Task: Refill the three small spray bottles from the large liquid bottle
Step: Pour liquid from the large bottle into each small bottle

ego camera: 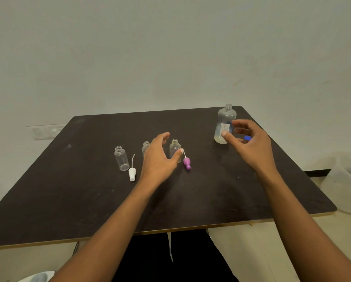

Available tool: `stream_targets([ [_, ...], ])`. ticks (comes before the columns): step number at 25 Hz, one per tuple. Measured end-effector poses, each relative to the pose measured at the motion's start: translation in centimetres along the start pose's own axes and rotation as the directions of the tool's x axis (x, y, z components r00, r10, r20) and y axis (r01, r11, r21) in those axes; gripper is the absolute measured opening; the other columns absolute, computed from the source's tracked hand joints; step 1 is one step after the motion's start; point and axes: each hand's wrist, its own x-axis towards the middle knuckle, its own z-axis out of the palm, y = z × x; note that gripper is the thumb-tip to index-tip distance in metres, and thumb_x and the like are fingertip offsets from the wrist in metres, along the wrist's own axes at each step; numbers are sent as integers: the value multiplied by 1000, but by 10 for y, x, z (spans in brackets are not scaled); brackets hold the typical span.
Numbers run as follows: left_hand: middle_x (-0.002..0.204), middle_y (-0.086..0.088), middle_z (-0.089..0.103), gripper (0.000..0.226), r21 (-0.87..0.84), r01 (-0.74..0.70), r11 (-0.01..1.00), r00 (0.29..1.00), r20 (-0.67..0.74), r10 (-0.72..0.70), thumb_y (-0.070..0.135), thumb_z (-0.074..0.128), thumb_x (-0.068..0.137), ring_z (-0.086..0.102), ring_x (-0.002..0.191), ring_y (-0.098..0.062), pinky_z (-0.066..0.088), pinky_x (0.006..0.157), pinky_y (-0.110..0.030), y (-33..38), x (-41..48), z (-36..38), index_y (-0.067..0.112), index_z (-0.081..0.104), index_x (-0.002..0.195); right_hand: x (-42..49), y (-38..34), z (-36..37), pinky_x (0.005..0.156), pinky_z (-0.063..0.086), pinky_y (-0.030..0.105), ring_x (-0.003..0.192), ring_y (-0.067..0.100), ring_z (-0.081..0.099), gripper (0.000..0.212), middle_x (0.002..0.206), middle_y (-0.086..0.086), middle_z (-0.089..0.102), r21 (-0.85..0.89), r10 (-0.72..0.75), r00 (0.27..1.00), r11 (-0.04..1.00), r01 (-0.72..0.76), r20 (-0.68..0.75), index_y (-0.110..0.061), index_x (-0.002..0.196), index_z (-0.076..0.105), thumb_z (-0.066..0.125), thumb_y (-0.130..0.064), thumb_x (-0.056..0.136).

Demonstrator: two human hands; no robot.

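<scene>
Two grips needed: large bottle (226, 117) to be taken mid-body by spread right hand (252, 145), rightmost small bottle (174, 148) steadied by spread left hand (158, 157).

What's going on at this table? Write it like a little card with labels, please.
table: dark
large bottle: upright, uncapped, far right
small bottles: left one, middle one half hidden, right one; all upright, uncapped
spray tops: white one, purple one, lying down
left grip: open, between middle and right bottles
right grip: fingers curved beside large bottle
blue thing: by right grip; held or not, unclear
</scene>
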Motion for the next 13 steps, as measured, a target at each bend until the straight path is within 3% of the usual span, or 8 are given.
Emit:
stream_targets([
  [6,147,-1,55,74,132,67,989,997,16,-70,37,81,86,52,136,-17,44,112,-34,-6,29,24,16,48,149,59,42,12,94,50,22,116,7,58,75,142,-4,59,-106,75,997,991,-78,-31,-24,143,51,88,-44,81],
  [9,144,-3,58,73,174,90,981,995,23,-96,35,82,86,55,134,-19,46,111,-34,-9,36,30,14,49,148,82,59,19,107,50,34,127,15,56,90,152,2,53,-155,113,994,982,-111,5,-19,152,42,89,-46,79],
  [13,137,-3,63,68,215,113,970,993,21,-120,33,82,86,59,126,-18,49,107,-33,-12,37,34,14,51,145,101,69,31,111,45,38,138,24,54,97,155,7,52,-200,174,980,968,-153,95,-14,157,37,89,-43,81],
])
